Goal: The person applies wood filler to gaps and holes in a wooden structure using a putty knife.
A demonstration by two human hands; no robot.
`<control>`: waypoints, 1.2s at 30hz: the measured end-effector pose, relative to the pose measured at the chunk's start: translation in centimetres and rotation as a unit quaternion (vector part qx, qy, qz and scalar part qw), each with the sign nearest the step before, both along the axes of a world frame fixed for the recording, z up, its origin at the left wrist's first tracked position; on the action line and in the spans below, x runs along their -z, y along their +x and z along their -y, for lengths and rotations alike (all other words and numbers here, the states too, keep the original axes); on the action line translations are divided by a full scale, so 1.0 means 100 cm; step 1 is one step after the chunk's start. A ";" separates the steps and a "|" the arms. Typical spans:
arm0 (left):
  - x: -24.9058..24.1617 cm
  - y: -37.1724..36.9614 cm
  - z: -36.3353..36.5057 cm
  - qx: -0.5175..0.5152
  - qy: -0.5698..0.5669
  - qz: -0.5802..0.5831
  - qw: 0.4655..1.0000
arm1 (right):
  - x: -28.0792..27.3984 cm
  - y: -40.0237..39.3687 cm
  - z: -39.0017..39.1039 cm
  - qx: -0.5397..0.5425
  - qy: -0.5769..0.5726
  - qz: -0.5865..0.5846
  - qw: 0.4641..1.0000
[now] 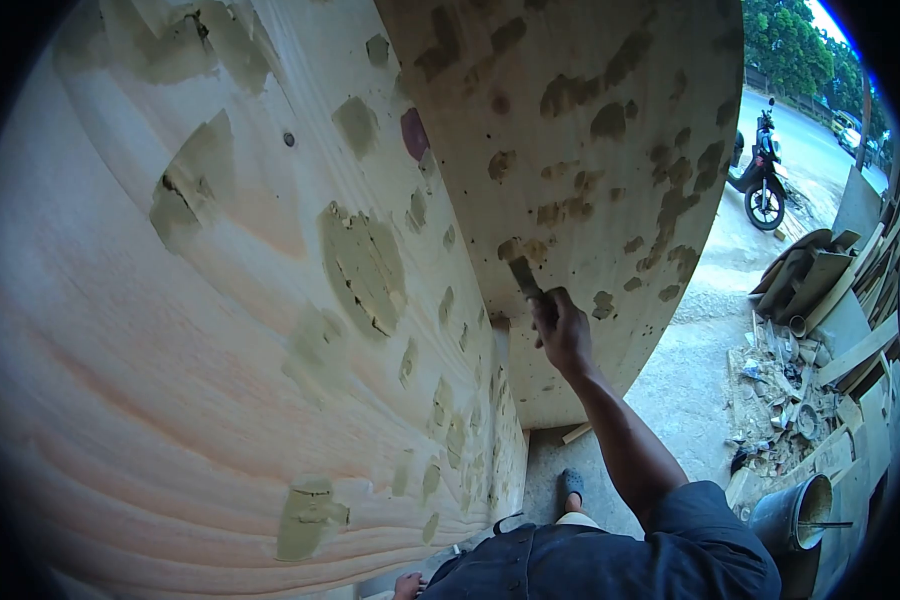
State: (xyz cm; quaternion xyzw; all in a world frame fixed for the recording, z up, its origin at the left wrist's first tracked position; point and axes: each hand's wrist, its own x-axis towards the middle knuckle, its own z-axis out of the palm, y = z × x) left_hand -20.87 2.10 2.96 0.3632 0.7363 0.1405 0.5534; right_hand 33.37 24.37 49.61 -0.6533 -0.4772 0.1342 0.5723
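My right hand is closed around a putty knife. The knife's blade rests at or close to a filler patch on the shaded plywood panel. My left hand hangs low at the bottom edge beside my dark shirt; its fingers are too small and partly cut off to read. A large pale plywood panel stands on the left, with greenish filler patches over its cracks and knots. The two panels meet at a narrow corner.
On the right, a bucket has a stick in it. Behind it lie scrap and debris, with leaning boards. A motorcycle stands by the road. My shoe is on the concrete floor.
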 end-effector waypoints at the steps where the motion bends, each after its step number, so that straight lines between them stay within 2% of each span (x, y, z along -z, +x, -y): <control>1: -0.001 0.001 -0.001 0.008 -0.003 -0.006 1.000 | -0.004 -0.002 -0.003 -0.008 0.031 0.048 0.998; 5: -0.006 0.003 -0.001 0.018 -0.005 -0.001 1.000 | 0.016 0.016 -0.033 0.040 0.028 0.125 0.991; 8: 0.011 0.008 -0.015 -0.097 -0.020 0.071 0.993 | 0.036 0.019 -0.027 0.044 0.009 0.100 0.994; 9: 0.012 0.011 -0.017 -0.098 -0.019 0.073 0.992 | 0.037 0.013 -0.021 0.049 0.020 0.107 0.993; 11: 0.013 0.015 -0.015 -0.076 -0.020 0.071 0.994 | 0.033 0.007 -0.018 0.055 0.029 0.114 0.992; 12: 0.008 0.019 -0.013 -0.076 -0.021 0.072 0.994 | 0.013 0.002 -0.014 0.033 0.068 0.111 0.991; 14: -0.005 0.023 -0.006 0.041 0.001 -0.051 0.998 | -0.005 0.007 -0.019 0.013 0.105 0.107 0.989; 16: -0.004 0.020 -0.001 0.034 0.005 -0.046 0.998 | -0.009 0.019 -0.022 0.006 0.034 0.061 0.998; 17: -0.002 0.016 -0.001 0.025 0.011 -0.040 0.999 | -0.008 0.020 -0.016 0.008 0.034 0.061 0.998; 19: -0.002 0.012 -0.005 0.023 0.004 -0.038 0.999 | -0.006 0.017 -0.001 -0.004 -0.050 -0.010 0.999; 20: -0.002 0.011 -0.006 0.021 -0.006 -0.038 0.999 | -0.002 0.017 0.000 -0.005 -0.049 -0.008 0.999; 22: 0.004 0.007 -0.003 0.036 -0.001 -0.042 0.998 | 0.002 0.014 0.004 0.030 -0.042 0.099 0.994; 23: 0.007 0.006 -0.001 0.053 0.003 -0.047 0.997 | 0.000 0.015 0.004 0.028 -0.043 0.100 0.994; 25: 0.003 0.011 -0.001 0.057 -0.008 -0.053 0.997 | -0.034 0.012 0.012 0.058 0.005 0.292 0.955; 26: 0.001 0.013 -0.001 0.062 -0.018 -0.059 0.996 | -0.046 0.016 0.010 0.058 0.004 0.292 0.955; 28: 0.003 0.013 -0.005 0.074 0.001 -0.053 0.996 | -0.072 0.027 0.003 0.065 -0.040 0.397 0.915; 30: 0.004 0.013 -0.009 0.085 0.023 -0.047 0.995 | -0.097 0.040 0.005 0.063 -0.052 0.437 0.896; 34: 0.001 0.015 -0.010 -0.034 -0.034 0.037 0.998 | -0.116 0.040 0.019 0.082 -0.091 0.532 0.838; 35: 0.002 0.018 -0.010 -0.080 -0.053 0.071 0.993 | -0.117 0.039 0.018 0.082 -0.091 0.533 0.837; 36: 0.003 0.020 -0.008 -0.081 -0.054 0.073 0.993 | -0.116 0.036 0.016 0.062 -0.064 0.562 0.822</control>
